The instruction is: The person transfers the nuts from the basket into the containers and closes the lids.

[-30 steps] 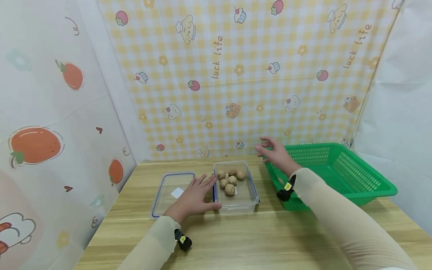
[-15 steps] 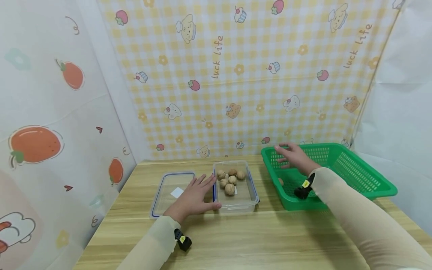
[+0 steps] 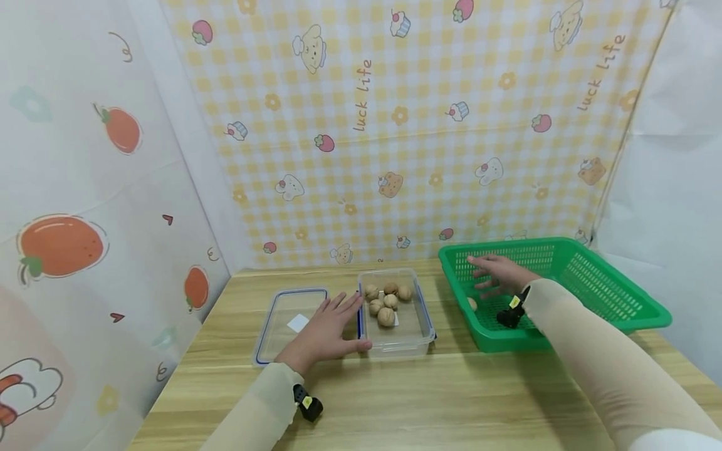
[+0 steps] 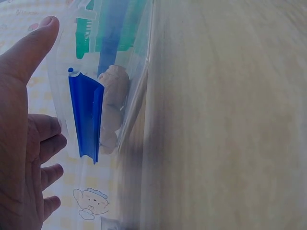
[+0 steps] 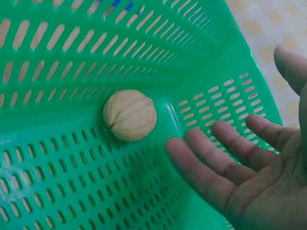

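Observation:
My left hand (image 3: 327, 332) is spread at the left side of a clear plastic food container (image 3: 414, 341), its fingertips and thumb right at the rim. Several walnuts (image 3: 386, 317) lie in the container's left and back part. In the left wrist view a blue latch flap (image 4: 86, 117) hangs off the container wall. My right hand (image 3: 502, 274) is inside the green basket (image 3: 491, 341), fingers apart and holding nothing. A single walnut (image 5: 130, 115) rests on the basket floor against its wall, just beyond my right fingertips (image 5: 178, 148).
The container's clear lid (image 3: 282, 313) with a blue seal lies flat on the wooden table (image 3: 395, 401), left of the container and partly behind my left hand. A checked cloth (image 3: 395, 156) hangs at the back, and a printed sheet (image 3: 113, 188) stands at the left.
My right hand has moved right from above the basket's left rim and down into the basket, near the lone walnut. My left hand has stayed at the container.

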The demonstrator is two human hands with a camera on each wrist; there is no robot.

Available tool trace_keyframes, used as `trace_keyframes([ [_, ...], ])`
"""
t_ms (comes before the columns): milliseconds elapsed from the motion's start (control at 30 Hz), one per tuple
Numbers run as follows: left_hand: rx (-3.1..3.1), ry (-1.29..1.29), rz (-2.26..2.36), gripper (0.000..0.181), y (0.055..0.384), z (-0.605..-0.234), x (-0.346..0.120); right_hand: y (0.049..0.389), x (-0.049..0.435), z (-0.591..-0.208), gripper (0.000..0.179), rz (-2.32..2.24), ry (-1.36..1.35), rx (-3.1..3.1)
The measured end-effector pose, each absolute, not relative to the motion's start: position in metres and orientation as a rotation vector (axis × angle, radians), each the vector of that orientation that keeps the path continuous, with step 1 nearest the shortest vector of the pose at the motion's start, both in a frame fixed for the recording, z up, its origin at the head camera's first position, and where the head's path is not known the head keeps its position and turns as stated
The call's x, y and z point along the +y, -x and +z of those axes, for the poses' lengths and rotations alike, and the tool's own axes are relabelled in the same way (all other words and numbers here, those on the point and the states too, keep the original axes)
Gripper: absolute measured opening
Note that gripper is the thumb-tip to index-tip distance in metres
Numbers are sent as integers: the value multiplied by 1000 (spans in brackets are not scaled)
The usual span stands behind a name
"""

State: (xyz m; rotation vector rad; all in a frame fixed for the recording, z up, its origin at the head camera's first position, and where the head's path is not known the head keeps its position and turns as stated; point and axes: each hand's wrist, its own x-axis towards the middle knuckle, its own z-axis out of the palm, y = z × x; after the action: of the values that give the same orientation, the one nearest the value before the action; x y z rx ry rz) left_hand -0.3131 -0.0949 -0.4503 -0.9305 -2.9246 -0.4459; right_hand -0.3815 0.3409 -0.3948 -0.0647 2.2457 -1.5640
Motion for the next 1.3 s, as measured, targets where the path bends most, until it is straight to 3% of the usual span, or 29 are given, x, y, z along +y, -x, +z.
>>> trace_keyframes([
  [267, -2918, 946, -470, 102, 311, -450, -94, 384, 340, -404, 92, -1414, 30, 2152],
  [633, -2917, 942, -500, 99, 306, -450, -92, 381, 338, -407, 67, -1304, 36, 2110],
  [1300, -2928, 938, -425, 99, 312, -449, -93, 385, 333, -402, 72, -1332, 55, 2141],
])
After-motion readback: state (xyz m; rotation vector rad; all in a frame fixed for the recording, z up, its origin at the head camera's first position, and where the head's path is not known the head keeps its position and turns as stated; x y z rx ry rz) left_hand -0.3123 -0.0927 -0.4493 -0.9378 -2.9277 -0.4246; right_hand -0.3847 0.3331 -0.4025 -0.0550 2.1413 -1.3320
